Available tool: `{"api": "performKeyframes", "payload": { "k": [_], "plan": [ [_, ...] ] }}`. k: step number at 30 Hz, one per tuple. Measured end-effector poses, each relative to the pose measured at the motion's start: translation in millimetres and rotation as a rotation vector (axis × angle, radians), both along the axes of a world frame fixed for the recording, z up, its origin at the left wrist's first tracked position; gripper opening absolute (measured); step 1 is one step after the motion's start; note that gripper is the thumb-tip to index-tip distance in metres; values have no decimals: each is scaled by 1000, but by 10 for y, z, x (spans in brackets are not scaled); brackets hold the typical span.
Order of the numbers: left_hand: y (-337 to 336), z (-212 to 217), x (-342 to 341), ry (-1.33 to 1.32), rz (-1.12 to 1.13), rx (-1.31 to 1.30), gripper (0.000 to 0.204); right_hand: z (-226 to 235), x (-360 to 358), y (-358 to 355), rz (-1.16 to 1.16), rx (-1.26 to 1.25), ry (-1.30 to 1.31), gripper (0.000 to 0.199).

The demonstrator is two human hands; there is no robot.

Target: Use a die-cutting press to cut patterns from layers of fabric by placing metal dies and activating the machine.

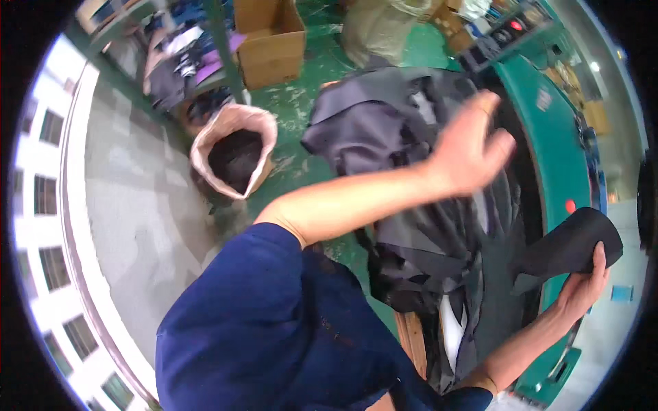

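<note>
My left hand reaches out over a big heap of shiny dark grey and black fabric, thumb and fingers spread, with nothing in its grip. Slight motion blur softens its fingertips. At the right, my right hand grips a black piece of fabric that curves over into a loose roll, the thumb lying against its edge. The lower end of this piece hangs toward the dark cloth at the heap's right side. Part of the right fingers is hidden beneath the fabric.
Along the right runs a green-topped table with a sewing machine-like dark unit at its far end. An open paper sack with dark contents stands left on the green floor. Behind are a cardboard box, a pale sack and a cluttered shelf.
</note>
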State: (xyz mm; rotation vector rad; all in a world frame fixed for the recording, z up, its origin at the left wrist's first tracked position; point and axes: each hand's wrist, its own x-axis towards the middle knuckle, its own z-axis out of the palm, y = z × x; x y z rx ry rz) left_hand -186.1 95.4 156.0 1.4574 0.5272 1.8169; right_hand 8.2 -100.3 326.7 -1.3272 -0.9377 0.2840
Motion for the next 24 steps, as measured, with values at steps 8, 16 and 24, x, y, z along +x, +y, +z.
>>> {"api": "performKeyframes", "payload": {
  "k": [8, 16, 24],
  "plan": [
    [-387, -443, -1550, 367, 426, 316, 86, -510, -2074, 1257, 622, -51, -67, 34],
    [-417, -2344, -3672, 930, 364, -575, 76, -2097, -3958, 2557, 860, -304, 52, 36],
    [-1449, -3614, -4660, 924, 115, -1369, 52, -4063, -4725, 3157, 840, -565, -102, 37]
  ]
}}
